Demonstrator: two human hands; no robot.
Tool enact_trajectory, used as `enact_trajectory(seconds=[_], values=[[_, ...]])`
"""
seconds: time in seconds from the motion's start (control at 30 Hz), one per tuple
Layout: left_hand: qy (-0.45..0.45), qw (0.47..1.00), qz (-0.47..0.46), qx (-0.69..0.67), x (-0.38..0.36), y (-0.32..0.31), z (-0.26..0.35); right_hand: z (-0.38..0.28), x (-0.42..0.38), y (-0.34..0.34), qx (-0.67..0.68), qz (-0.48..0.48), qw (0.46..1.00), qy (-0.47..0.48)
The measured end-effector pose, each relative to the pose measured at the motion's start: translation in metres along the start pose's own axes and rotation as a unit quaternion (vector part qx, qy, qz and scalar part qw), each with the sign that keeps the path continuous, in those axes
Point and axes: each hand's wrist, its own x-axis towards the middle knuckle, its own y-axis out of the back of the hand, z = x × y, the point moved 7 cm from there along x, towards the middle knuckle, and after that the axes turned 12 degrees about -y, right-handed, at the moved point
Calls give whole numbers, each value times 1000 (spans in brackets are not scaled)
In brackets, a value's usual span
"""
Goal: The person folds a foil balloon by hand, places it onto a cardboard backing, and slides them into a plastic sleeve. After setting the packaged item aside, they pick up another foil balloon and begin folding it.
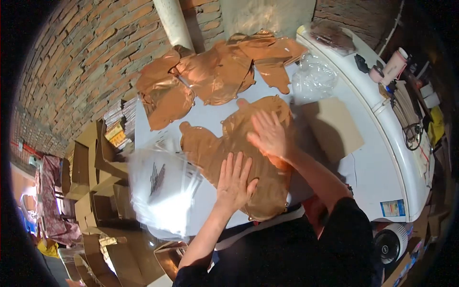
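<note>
A flat copper-coloured foil balloon [268,191], uninflated and with rounded lobes and small tabs along its edge, lies on the white table in front of me. My left hand [234,182] rests palm down on its middle, fingers stretched out. Farther up and to the right, my right hand [268,135] lies flat on the same foil with its fingers extended. Beyond them, more copper foil balloons [215,71] are heaped loosely along the table's back edge. A stack of clear plastic bags [165,191] sits left of my left hand.
A brown cardboard sheet [334,129] lies right of my right hand, below crumpled clear plastic [314,76]. Open cardboard boxes [103,162] stand along the table's left side. A brick wall [100,52] closes off the back. At lower right is a small fan [389,244].
</note>
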Motion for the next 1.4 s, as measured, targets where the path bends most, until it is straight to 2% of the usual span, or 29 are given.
enact_trajectory(seconds=[0.07, 0.17, 0.27, 0.37, 0.47, 0.57, 0.67, 0.77, 0.87, 0.97, 1.07, 1.17, 1.27, 1.3, 1.4], values=[[4, 1000, -6, 5, 0, -1, 1, 22, 42, 5, -64, 93, 992, -48], [5, 1000, -11, 10, 1, 0, 0, 40, 109, 9, -142, -3, 987, -81], [9, 1000, -19, 12, 1, 1, 0, 83, 156, -13, -136, 128, 974, -127], [11, 1000, -25, 12, 1, 1, -1, 105, 172, -10, -129, 6, 977, -169], [15, 999, -33, 9, 3, 0, -2, 120, 181, -22, -136, 47, 976, -161], [15, 999, -37, 7, 2, 0, -2, 107, 178, -7, -139, -9, 978, -158], [13, 999, -33, 8, 2, 0, -3, 107, 189, -32, -184, 94, 973, -99], [14, 999, -28, 6, 1, 1, -2, 111, 196, -40, -169, 64, 977, -116], [13, 1000, -21, 0, 2, 2, -3, 150, 208, -70, -66, 148, 982, -95], [14, 1000, -17, -8, 1, 4, -2, 145, 210, -49, -106, 46, 984, -138], [14, 1000, -12, -8, 0, 5, -2, 167, 221, -37, -100, -22, 979, -178], [15, 1000, -13, -2, -1, 4, -2, 183, 229, 3, 2, 83, 973, -214], [18, 1000, -16, -1, -2, 2, -3, 189, 223, 28, 64, 120, 951, -277], [18, 1000, -11, -7, -2, 2, -3, 195, 225, 20, 55, 72, 946, -310], [23, 999, -9, -21, -1, 4, -4, 206, 244, 26, 49, 93, 968, -227]])
